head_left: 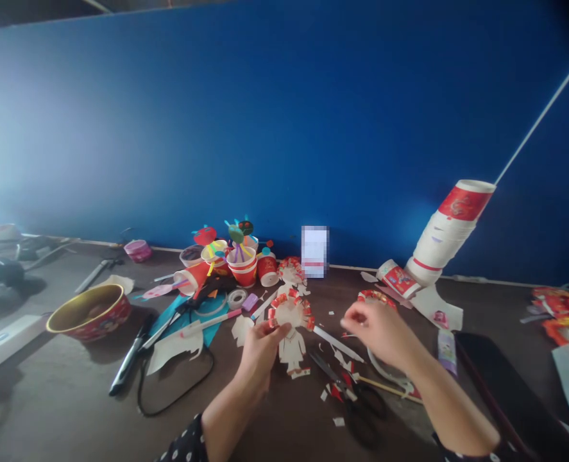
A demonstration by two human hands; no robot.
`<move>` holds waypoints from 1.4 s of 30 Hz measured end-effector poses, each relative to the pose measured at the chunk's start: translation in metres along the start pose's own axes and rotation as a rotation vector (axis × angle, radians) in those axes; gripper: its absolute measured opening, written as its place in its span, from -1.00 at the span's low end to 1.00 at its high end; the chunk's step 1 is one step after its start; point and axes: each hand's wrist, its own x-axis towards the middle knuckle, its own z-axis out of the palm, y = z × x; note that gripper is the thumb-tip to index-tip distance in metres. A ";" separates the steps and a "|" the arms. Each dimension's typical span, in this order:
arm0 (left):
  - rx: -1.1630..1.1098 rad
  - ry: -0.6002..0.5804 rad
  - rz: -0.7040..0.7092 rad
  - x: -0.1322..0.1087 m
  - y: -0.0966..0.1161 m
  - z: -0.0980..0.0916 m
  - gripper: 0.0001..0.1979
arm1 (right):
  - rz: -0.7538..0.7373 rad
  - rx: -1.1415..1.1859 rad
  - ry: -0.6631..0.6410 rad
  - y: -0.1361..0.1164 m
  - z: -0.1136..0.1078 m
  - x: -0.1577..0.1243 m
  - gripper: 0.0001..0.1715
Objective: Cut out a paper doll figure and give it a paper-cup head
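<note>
and here's the left hand, forearm reaching in from the near edge, thumb on the front, gripping a paper cut-out figure by its red-and-white fringe, the figure low over the table right at the fingertips. just to its right, the right hand hangs above the table, wrist bent, fingertips bunched together, though whether they pinch a scrap i can't tell, with a white paper strip between the hands and black-handled scissors below.

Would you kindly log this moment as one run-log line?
left hand: holds white paper figure with red trim | right hand: pinched, above black-handled scissors
</note>
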 end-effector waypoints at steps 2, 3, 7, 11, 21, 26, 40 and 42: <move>0.014 -0.006 -0.017 -0.001 -0.004 0.000 -0.73 | 0.013 -0.041 -0.031 -0.001 0.017 -0.002 -0.92; 0.014 -0.006 -0.017 -0.001 -0.005 0.000 -0.72 | 0.020 -0.054 -0.042 0.000 0.024 -0.003 -0.90; -0.022 -0.006 0.013 0.001 -0.007 0.000 -0.69 | 0.040 -0.015 -0.071 0.006 0.037 -0.004 -0.83; -0.088 0.035 0.051 0.004 -0.002 -0.002 -0.63 | 0.126 0.174 -0.105 0.011 0.032 0.001 -0.80; -0.143 0.086 0.091 0.009 0.005 -0.008 -0.63 | 0.331 1.002 -0.227 -0.003 0.033 -0.013 -0.84; -0.092 0.148 0.076 0.008 0.007 -0.007 -0.69 | 0.417 1.303 -0.389 -0.022 0.063 -0.052 -0.93; 0.127 -0.099 -0.128 -0.016 -0.023 0.012 -0.77 | 0.158 1.045 0.392 0.015 0.066 -0.042 -0.78; 0.299 -0.146 -0.147 -0.024 -0.024 0.015 -0.76 | 0.083 0.947 0.395 0.008 0.066 -0.048 -0.78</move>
